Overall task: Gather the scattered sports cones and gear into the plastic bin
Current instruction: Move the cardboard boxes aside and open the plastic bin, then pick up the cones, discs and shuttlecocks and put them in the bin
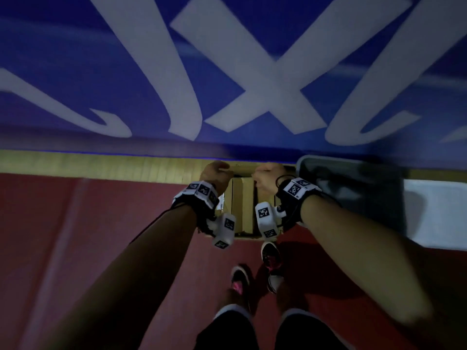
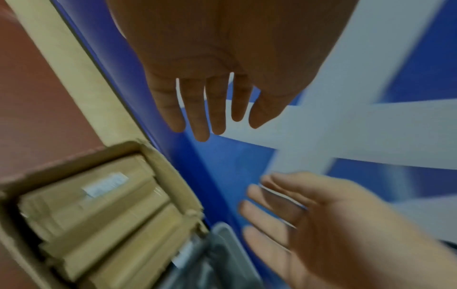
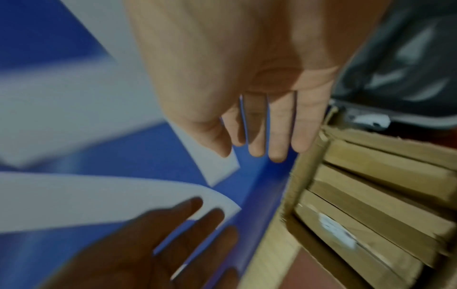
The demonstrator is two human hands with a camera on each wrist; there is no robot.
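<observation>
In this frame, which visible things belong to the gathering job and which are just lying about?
Job:
- grey plastic bin, against the wall
- left hand, open, holding nothing
- right hand, open, holding nothing
No cones or gear show.

Lying about:
- open cardboard box, beside the bin
- flat brown packages inside it
- blue wall banner

The open brown cardboard box is largely hidden behind both wrists in the head view. The grey plastic bin is motion-blurred, its contents indistinct. The white lettering on the blue banner is cut off at the top edge, unreadable. The label is illegible.
</observation>
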